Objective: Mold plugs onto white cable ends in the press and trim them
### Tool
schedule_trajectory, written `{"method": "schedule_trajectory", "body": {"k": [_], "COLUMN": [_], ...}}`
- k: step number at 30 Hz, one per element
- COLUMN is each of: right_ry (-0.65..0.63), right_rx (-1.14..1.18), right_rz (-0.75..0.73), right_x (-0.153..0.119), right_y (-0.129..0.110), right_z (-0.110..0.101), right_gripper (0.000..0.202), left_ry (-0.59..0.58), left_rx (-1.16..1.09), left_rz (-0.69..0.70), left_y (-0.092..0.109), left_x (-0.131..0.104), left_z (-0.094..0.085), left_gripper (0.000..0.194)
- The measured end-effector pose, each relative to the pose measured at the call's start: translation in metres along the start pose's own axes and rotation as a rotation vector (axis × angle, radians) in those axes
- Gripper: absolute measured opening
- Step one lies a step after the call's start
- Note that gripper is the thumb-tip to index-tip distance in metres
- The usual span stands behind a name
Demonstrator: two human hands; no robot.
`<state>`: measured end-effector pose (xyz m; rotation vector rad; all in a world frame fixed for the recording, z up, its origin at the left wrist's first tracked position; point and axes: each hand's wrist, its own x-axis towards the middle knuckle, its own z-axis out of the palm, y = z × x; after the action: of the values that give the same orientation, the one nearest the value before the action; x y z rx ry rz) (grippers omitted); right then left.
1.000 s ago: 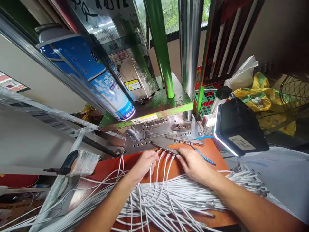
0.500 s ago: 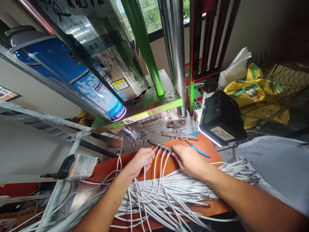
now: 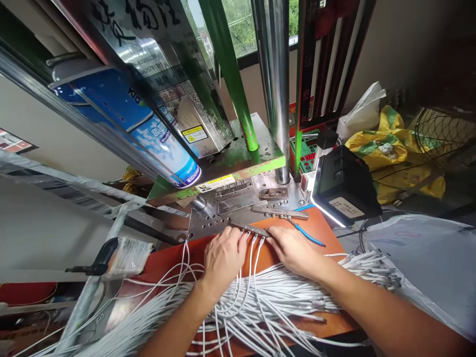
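Observation:
A narrow metal mould bar (image 3: 256,230) lies at an angle over the orange work surface, near the machine's steel plate. Several white cables (image 3: 255,253) run out of its near edge, their small plugs seated along it. My left hand (image 3: 225,255) is closed at the bar's left end, back of the hand up, its fingertips partly hidden. At the other end my right hand (image 3: 292,245) grips the bar between thumb and fingers. Behind the right hand lies a second metal bar (image 3: 282,213), beside a blue-handled tool (image 3: 310,235).
A big heap of white cables (image 3: 275,292) covers the front of the orange surface (image 3: 327,228). Above stands a press with a green plate (image 3: 256,163) and steel columns. A blue spray can (image 3: 159,144) leans at left; a black lamp (image 3: 345,183) stands at right.
My left hand has gone from pinching the leftmost cable near its plug to closing over the bar's left end. My right hand keeps its hold. The view has shifted slightly.

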<state>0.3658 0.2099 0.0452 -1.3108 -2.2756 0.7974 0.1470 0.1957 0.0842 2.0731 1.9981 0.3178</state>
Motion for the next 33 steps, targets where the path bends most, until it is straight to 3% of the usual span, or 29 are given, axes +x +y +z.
{"method": "schedule_trajectory", "body": {"k": [2,4,14,19,22,25,27,30,33], "right_ry": [0.001,0.004,-0.046,-0.033,0.027,0.071,0.105,0.194,0.297], "right_rx": [-0.008,-0.012,-0.037,-0.019,-0.025,-0.03,-0.014,0.024,0.04], "right_rz": [0.001,-0.001,-0.188,-0.158,-0.105,-0.091,-0.099,-0.127,-0.181], "right_x": [0.0,0.001,0.0,0.001,0.001,0.0,0.001,0.01,0.035], "right_y": [0.0,0.001,0.005,0.006,0.003,0.002,0.004,0.005,0.005], "right_z": [0.002,0.002,-0.006,0.0,0.007,0.008,0.002,-0.016,-0.04], "right_gripper": [0.018,0.019,0.019,0.019,0.022,0.025,0.025,0.025,0.027], "left_ry": [-0.002,-0.043,-0.08,-0.081,-0.01,0.14,0.227,0.293,0.259], "left_rx": [0.294,0.385,0.314,0.278,0.249,0.147,0.107,0.093,0.054], "left_rz": [0.079,0.081,0.089,0.088,0.111,0.325,0.46,0.548,0.533], "left_y": [0.008,0.011,0.007,0.006,0.008,0.007,0.006,0.006,0.009], "left_x": [-0.006,-0.008,0.003,-0.001,-0.016,-0.044,-0.063,-0.076,-0.06], "left_z": [0.005,0.011,0.021,0.016,0.008,0.009,0.014,0.024,0.022], "left_gripper": [0.034,0.037,0.035,0.034,0.034,0.044,0.054,0.064,0.034]}}
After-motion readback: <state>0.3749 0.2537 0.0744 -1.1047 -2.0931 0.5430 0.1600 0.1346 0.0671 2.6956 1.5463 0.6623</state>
